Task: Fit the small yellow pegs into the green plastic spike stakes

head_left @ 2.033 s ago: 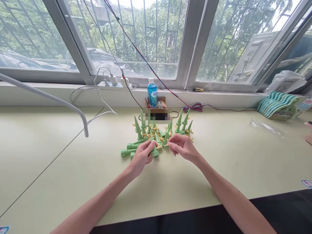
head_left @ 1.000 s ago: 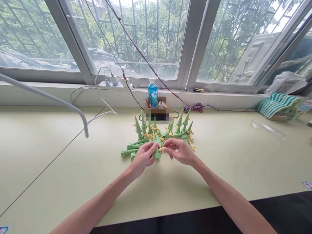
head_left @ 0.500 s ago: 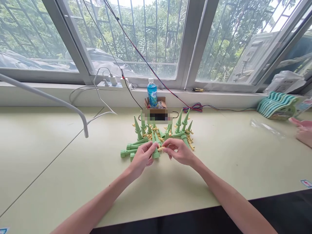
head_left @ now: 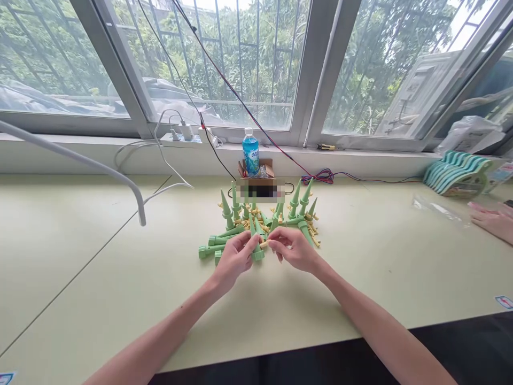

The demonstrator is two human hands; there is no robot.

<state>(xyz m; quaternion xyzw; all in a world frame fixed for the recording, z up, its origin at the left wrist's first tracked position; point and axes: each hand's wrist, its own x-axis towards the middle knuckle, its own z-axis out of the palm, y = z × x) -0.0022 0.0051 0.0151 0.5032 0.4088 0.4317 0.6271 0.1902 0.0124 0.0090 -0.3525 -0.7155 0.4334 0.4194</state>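
Note:
My left hand (head_left: 236,254) is closed round a green plastic watering spike (head_left: 257,255), its pointed end away from me. Against the right side of that spike is a small yellow valve (head_left: 263,244); my right hand (head_left: 294,248) pinches its outer end between thumb and fingertips. How deep the valve sits in the spike cannot be made out. Just beyond my hands, several green spikes (head_left: 226,211) stand upright with yellow pieces on them. Other spikes (head_left: 212,250) lie on their sides to the left of my left hand. Loose yellow valves (head_left: 315,235) are heaped among them.
Behind the spikes, a blue bottle (head_left: 251,155) stands by a small cardboard box (head_left: 264,182). A white bent tube (head_left: 120,179) reaches in from the left. Green hangers (head_left: 457,174) and a clear plastic bag (head_left: 438,210) lie right. Another person's hand (head_left: 495,220) rests at the right edge.
My right hand has moved left, bringing the yellow valve against the spike in my left hand. My left hand has barely moved. The other person's hand has come further in from the right.

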